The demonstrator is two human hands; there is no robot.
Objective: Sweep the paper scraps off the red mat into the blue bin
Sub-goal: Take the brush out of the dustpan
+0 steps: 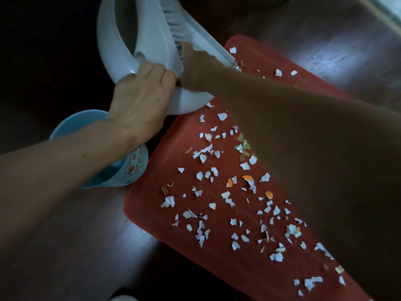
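A pale blue bin (73, 122) with a cartoon sticker stands on the dark wooden floor (65, 246) at the left, just beside the mat's near-left edge and partly hidden under the person's left forearm. Above it, the left hand (138, 101) grips the white dustpan (112, 46) by its curved rim, fingers curled over the edge. The pan lies at the mat's far-left corner with a brush (173, 33) nested in it, grey bristles showing. The right hand (195, 68) reaches across to that brush in deep shadow. Whether its fingers have closed on anything cannot be told.

To the right stretches the red mat (156, 170), strewn with white and orange paper scraps (204, 157) from its middle down to the near-right corner. None appear to be gathered yet, so the sweeping looks barely begun.

The hazards lie in the lightness of the litter and the crowding at the left. A brisk stroke of the bristles could flick scraps over the mat's edge onto the floor, where they would be harder to collect. The bin sits close under the left forearm — a careless swing while lifting the pan could tip it. The right forearm passes over the scattered pieces, and dragging it low could push them about.
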